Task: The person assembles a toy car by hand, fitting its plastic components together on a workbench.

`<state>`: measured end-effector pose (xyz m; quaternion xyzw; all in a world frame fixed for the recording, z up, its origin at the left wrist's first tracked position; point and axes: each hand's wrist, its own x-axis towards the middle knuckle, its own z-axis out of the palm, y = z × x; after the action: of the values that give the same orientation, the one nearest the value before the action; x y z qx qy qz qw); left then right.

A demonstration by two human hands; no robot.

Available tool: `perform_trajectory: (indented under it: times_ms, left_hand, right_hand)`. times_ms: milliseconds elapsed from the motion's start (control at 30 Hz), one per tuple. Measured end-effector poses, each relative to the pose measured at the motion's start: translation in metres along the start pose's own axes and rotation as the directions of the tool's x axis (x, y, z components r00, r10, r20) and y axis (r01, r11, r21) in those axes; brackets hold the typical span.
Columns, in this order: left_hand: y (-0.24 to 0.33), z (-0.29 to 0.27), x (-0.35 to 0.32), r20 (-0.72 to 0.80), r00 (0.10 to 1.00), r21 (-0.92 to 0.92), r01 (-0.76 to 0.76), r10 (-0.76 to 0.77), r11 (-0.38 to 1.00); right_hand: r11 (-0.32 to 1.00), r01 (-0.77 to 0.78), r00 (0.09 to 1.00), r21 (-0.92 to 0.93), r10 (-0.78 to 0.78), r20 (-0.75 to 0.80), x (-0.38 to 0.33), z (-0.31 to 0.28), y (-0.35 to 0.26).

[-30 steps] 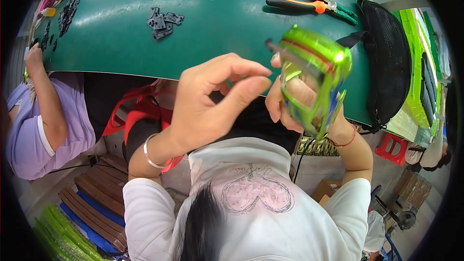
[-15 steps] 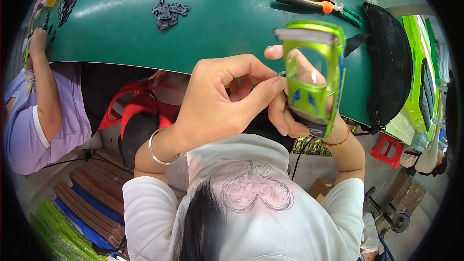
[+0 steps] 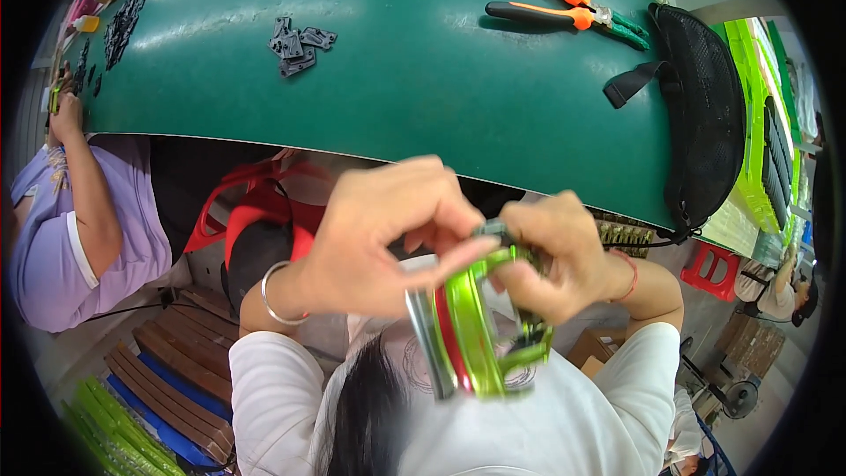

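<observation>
A shiny green toy car body [image 3: 474, 322] with clear windows and a red strip hangs tilted in front of my chest, below the table's near edge. My right hand [image 3: 560, 256] is closed on its upper end, fingers curled and blurred. My left hand [image 3: 388, 238] is closed too, its thumb lying against the car body and its fingertips meeting the right hand's. Between the fingertips shows a small dark grey part [image 3: 495, 231]; whether it is joined to the car body I cannot tell.
On the green table [image 3: 379, 79] lie orange-handled pliers [image 3: 573, 4], a pile of small dark plates [image 3: 298, 46], more black parts [image 3: 125, 26] and a black mesh case [image 3: 705, 123]. A co-worker's arm [image 3: 84, 176] is at the left. A red stool [image 3: 709, 271] stands right.
Both hands have drawn down toward my chest, off the table's edge. The car body has been turned over, from upright to hanging below the fingers.
</observation>
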<state>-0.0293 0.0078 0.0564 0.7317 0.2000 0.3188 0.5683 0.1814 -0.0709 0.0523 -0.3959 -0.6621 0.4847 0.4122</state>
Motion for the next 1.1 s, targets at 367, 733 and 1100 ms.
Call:
perform_trajectory:
  times_ms: [367,733,1100]
  left_hand:
    - [0.008,0.009,0.008,-0.082,0.975,-0.484,0.142,-0.207,0.863]
    - [0.006,0.018,0.003,-0.134,0.958,-0.422,0.176,-0.253,0.89]
    - [-0.002,0.01,-0.01,-0.128,0.991,-0.001,0.027,-0.027,1.0]
  right_hand:
    - [0.473,-0.319,0.926,0.821,0.34,0.164,-0.003,-0.004,0.006]
    - [0.354,-0.366,0.929,0.861,0.19,0.317,-0.017,0.005,0.035]
    - [0.992,-0.002,0.998,0.125,0.009,-0.056,-0.006,0.012,0.015]
